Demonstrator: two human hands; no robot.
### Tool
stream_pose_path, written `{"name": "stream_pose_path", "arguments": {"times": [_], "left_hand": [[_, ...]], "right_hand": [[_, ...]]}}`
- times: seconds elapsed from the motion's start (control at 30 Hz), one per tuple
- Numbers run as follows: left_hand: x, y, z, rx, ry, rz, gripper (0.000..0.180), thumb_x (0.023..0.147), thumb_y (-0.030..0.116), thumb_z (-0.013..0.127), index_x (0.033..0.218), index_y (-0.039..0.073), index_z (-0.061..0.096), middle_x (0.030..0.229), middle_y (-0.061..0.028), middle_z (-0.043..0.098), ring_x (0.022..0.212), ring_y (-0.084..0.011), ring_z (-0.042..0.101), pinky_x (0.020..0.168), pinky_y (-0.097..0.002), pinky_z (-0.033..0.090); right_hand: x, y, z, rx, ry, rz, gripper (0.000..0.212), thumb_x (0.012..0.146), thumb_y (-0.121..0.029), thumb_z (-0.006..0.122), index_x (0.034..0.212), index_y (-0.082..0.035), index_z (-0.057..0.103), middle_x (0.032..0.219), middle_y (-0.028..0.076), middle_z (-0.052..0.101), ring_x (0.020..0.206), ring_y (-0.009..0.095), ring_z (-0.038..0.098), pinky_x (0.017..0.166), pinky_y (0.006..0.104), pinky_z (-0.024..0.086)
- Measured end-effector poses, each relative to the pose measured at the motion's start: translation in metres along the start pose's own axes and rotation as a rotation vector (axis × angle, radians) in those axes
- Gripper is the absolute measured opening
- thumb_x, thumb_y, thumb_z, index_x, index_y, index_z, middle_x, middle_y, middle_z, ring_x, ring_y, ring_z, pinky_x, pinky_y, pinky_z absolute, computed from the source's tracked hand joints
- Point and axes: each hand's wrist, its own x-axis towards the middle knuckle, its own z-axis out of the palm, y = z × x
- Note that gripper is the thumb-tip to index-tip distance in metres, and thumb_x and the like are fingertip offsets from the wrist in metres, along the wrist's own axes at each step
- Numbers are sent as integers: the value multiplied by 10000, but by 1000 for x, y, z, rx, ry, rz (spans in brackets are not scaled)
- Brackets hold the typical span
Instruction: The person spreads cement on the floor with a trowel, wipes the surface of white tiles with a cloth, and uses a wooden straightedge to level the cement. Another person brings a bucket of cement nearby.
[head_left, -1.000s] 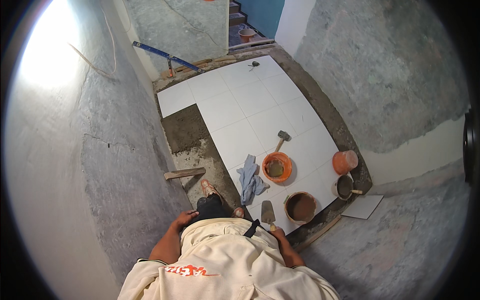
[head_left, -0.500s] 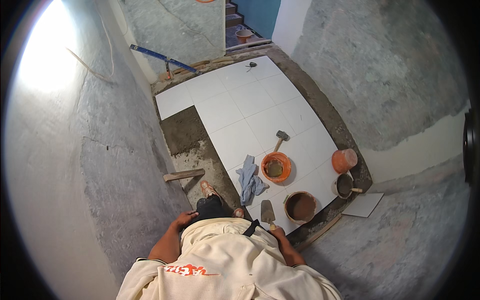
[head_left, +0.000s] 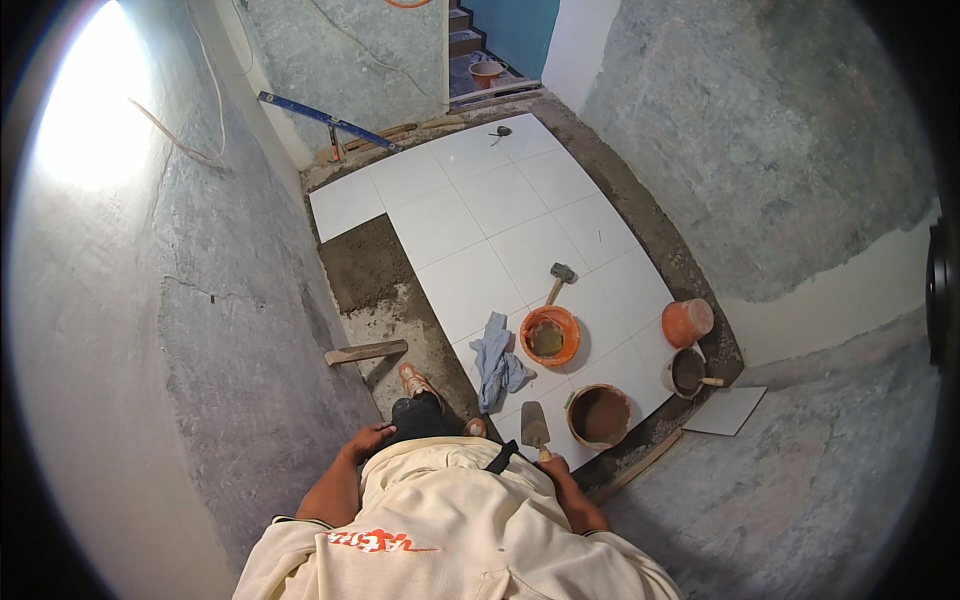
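My operator's right hand (head_left: 556,464), at the near corner of the tiled floor (head_left: 470,280), is closed around the wooden handle of a trowel (head_left: 535,424), whose flat blade points away from the body, above the white tiles. The left hand (head_left: 374,436) rests against the dark trousers (head_left: 418,420); I cannot tell whether its fingers pinch the fabric. Just right of the trowel, by the near edge, I see a round bucket (head_left: 628,415) with brown contents. Beyond it, farther in from that edge, stands an orange tub (head_left: 572,345) with murky liquid, and just past the tub lies a hammer (head_left: 562,273), its handle toward the rim. A crumpled grey-blue cloth (head_left: 494,365) lies along the floor's left edge. At the right corner are a reddish pail (head_left: 688,324) and, just beside it, a grey pot (head_left: 671,376) with a handle jutting out; 1 loose tile (head_left: 725,411) lies outside that corner. Past the left edge, a wooden block (head_left: 366,352) sits on bare ground, nearer than a dark mortar patch (head_left: 365,262). By the far edge I find a small dark object (head_left: 501,131), and at the far-left corner a blue level (head_left: 325,119) slants down from the wall.
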Motion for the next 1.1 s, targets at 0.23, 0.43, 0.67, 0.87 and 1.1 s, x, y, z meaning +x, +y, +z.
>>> {"name": "stream_pose_path", "arguments": {"times": [0.23,0.43,0.67,0.87,1.1], "left_hand": [[4,-10,-2,-48,7,-23,615,1008,436,689,1484,55,607,1478,-163,633,1350,-292,594,1139,-377,447],[11,6,7,-10,-29,26,616,1002,434,696,1483,58,611,1487,-158,626,1352,-285,589,1140,-375,443],[4,-8,3,-51,14,-15,618,993,444,707,1470,60,625,1455,-148,652,1313,-280,614,1120,-367,454],[6,-10,6,-112,11,-36,621,981,455,721,1455,61,640,1438,-149,664,1291,-279,629,1109,-370,464],[8,-11,4,-79,35,-34,619,975,458,728,1442,59,651,1431,-153,669,1275,-276,637,1099,-372,471]], "right_hand": [[2,0,4,20,-19,3,720,689,-527,841,1190,-25,723,1128,207,771,1051,375,747,895,464,576],[9,33,9,94,8,1,729,676,-544,850,1171,-22,732,1116,214,772,1041,371,751,891,463,575],[-1,4,2,29,-46,-9,714,690,-521,801,1170,2,724,1160,251,748,1116,407,718,957,475,563],[-1,2,-3,8,-33,-7,714,683,-511,811,1167,6,723,1146,250,751,1094,406,726,943,472,570],[-7,0,-4,39,-34,1,711,684,-518,815,1162,2,729,1126,236,762,1070,393,738,925,475,574]]}}
